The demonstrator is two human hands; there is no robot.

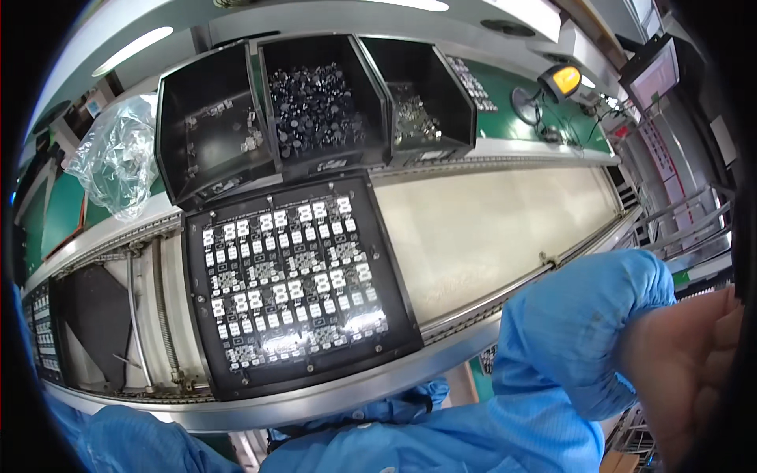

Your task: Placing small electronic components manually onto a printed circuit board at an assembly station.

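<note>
My right hand (682, 370) is raised close to the camera at the right edge. Its fingers curl inward and are partly cut off, so whatever they may hold is hidden. The blue sleeve (583, 323) gathers at its wrist. Of my left arm only a blue sleeve (150, 441) shows at the lower left; the left hand is out of view. In front of me a black carrier (394, 315) lies on the conveyor, bearing a dark circuit board panel (296, 274) with rows of white pads and parts. Neither hand touches it.
Behind the carrier stand three black bins: the left bin (217, 169) with a few small clear parts, the middle bin (331, 51) with many dark round components, the right bin (453, 118) with small metallic parts. A clear plastic bag (118, 158), yellow-lit scanner (561, 81) and monitor (656, 75) flank them.
</note>
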